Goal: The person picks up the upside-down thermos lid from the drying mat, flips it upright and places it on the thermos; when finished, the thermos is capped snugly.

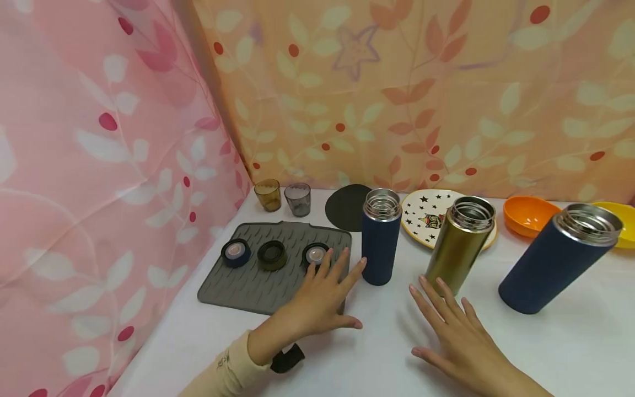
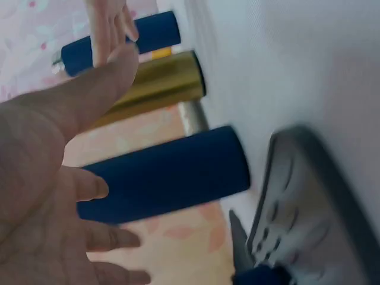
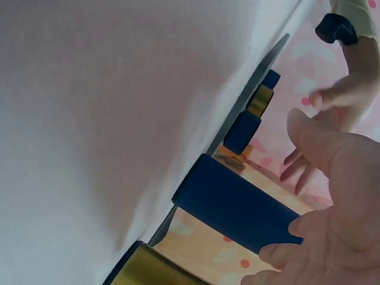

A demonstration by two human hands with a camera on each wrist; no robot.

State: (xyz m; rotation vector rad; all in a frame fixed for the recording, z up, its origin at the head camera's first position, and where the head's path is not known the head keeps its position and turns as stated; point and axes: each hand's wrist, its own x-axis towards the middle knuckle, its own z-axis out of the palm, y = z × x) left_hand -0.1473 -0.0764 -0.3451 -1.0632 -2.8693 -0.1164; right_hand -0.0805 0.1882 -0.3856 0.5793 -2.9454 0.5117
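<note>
My left hand (image 1: pixel 319 298) hovers with spread fingers over the right edge of a grey drying mat (image 1: pixel 238 286). Its fingertips overlap a dark lid (image 1: pixel 316 253) in the head view, hiding part of it. A blue lid (image 1: pixel 235 252) and an olive lid (image 1: pixel 272 255) lie on the mat too. Just right of that hand stands an uncapped navy bottle (image 1: pixel 380 248). My right hand (image 1: pixel 458 344), fingers extended, is in front of an uncapped gold bottle (image 1: pixel 458 248) and holds nothing. Farther right stands a wider navy bottle (image 1: pixel 550 264), also uncapped.
At the back left are an amber glass (image 1: pixel 268 196) and a grey glass (image 1: pixel 298 199). A black round mat (image 1: pixel 344 207) and a star-patterned plate (image 1: pixel 421 207) lie behind the bottles. An orange bowl (image 1: pixel 528 218) and a yellow bowl (image 1: pixel 627 220) sit at the back right.
</note>
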